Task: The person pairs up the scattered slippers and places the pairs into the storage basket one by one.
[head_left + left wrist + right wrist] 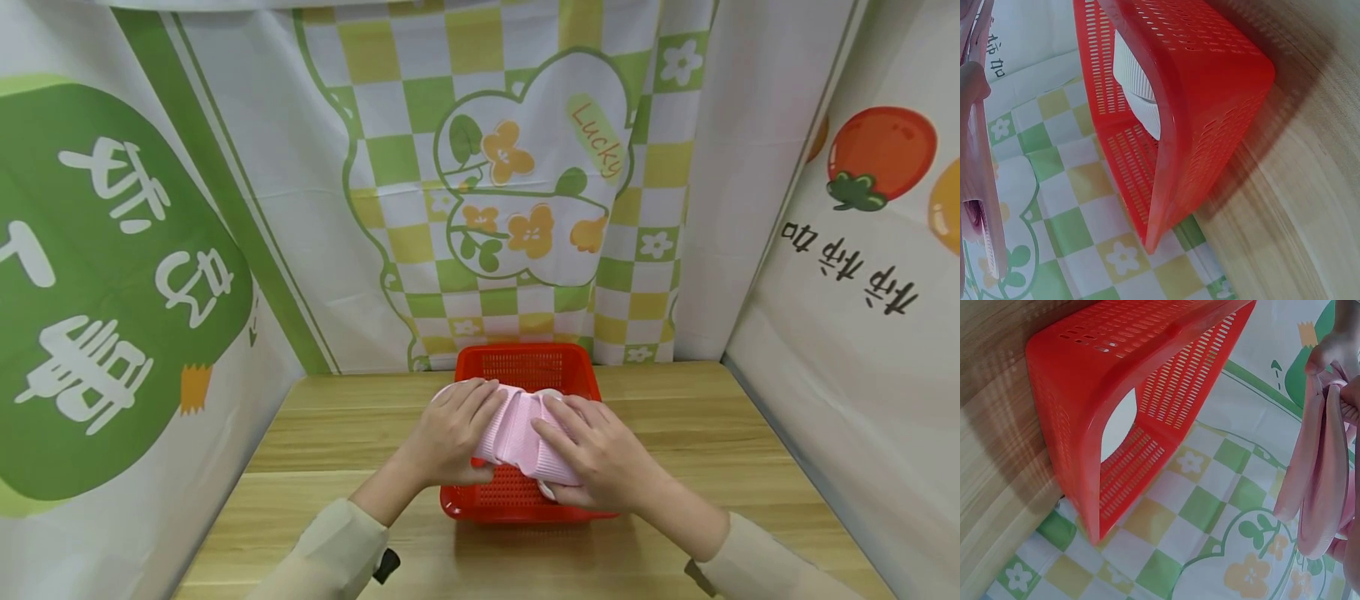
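Note:
A pair of pink slippers [517,433] with ribbed uppers is held above the red basket [525,514]. My left hand [456,429] grips the slippers from the left, fingers over the top and thumb lower down. On the right side, my right hand [600,454] holds them with its fingers spread across the ribbed upper. Their pink soles [1324,481] show side by side in the right wrist view. Inside the basket lie white ribbed slippers [1135,78], partly hidden by the basket wall.
The basket stands on a wooden table [337,467], near its back edge. Behind it hangs a green and yellow checked cloth [390,158]. Printed white cloth walls [817,333] rise on both sides.

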`<state>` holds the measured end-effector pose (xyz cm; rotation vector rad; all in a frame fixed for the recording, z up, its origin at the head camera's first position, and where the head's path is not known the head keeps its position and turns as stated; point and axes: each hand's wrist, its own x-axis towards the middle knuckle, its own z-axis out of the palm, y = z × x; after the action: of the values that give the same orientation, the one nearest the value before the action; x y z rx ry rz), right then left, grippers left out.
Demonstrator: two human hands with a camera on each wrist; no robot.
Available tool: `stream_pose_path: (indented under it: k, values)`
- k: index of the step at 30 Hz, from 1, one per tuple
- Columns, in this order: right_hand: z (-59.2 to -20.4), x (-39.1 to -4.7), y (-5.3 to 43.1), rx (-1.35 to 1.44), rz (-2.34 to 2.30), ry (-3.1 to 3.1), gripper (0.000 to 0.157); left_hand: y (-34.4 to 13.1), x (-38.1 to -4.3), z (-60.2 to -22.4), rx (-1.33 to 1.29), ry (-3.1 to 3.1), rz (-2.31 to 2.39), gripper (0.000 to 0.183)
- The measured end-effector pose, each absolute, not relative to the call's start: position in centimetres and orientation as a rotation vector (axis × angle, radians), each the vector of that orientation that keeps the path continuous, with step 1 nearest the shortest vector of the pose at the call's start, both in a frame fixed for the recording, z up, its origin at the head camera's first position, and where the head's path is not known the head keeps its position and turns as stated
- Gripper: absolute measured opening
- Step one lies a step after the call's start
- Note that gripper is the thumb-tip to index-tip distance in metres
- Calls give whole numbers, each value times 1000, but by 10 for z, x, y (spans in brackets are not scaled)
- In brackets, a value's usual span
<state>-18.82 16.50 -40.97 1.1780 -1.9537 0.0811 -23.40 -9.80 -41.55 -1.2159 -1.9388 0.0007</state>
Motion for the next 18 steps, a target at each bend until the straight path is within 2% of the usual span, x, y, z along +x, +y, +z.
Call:
stream_pose_path:
  k: [18]
  values:
    - [-410, -188, 162, 1173, 98, -1932, 59, -99, -233, -415, -1242, -1973, 25, 94]
